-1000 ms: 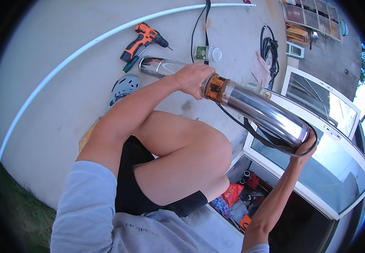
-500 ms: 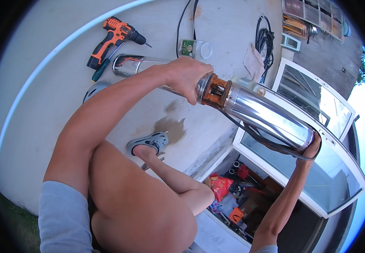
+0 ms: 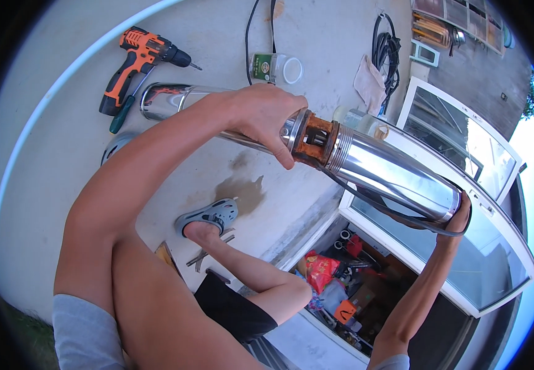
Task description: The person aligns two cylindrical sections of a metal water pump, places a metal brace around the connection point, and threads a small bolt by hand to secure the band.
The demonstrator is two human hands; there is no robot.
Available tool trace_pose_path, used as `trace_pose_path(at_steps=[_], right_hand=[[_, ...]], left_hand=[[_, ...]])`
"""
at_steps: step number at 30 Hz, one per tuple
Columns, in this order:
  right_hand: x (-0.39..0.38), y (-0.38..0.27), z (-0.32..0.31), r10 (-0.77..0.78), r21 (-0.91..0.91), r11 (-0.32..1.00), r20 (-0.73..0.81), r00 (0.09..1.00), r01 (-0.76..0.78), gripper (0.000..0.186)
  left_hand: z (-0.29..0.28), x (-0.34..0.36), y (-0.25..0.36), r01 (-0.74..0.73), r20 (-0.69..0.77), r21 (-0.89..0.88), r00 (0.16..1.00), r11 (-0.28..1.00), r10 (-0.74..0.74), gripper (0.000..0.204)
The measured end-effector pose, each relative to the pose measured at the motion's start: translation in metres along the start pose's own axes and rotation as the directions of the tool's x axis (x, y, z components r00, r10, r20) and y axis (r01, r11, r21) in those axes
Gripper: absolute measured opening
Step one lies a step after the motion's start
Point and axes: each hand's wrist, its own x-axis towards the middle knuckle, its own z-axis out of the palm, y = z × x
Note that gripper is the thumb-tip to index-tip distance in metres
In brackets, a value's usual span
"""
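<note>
A long stainless-steel submersible pump [image 3: 396, 166] slants across the view, its left end farther away and its right end lower. A rusty, orange-brown open section [image 3: 314, 139] joins its two shiny cylinders. My left hand [image 3: 268, 116] is wrapped over the left cylinder just beside that rusty section, thumb on the near side. At the far right, my right hand [image 3: 459, 216] grips the pump's lower end; its fingers are partly hidden behind the metal. A black cable [image 3: 381, 201] runs from the rusty section along the pump to a loop at my right hand.
On the pale concrete lie an orange-black cordless drill [image 3: 136, 65], a green-handled screwdriver [image 3: 123, 115] and a clear jar [image 3: 277, 68]. A white hose [image 3: 50, 94] curves along the left. Coiled black cable [image 3: 388, 52] and a cloth [image 3: 370, 86] lie beyond. White-framed glass doors [image 3: 464, 139] stand at right.
The view has shifted, so drill, jar and foot appear farther left. My near leg has moved lower left, revealing dark cloth. Both hands keep their hold on the pump.
</note>
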Motion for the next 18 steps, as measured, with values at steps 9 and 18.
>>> trace_pose_path(at_steps=[9,18], right_hand=[[0.006,-0.014,-0.002,0.007,0.003,1.000,0.006,1.000,-0.007,0.038],[0.001,-0.041,0.009,-0.072,-0.046,0.997,-0.067,0.995,0.069,0.036]], left_hand=[[-0.011,0.008,0.005,0.064,0.005,-0.059,0.998,0.996,-0.064,0.096],[-0.023,0.013,0.004,0.036,0.125,-0.196,0.992,0.980,-0.011,0.084]])
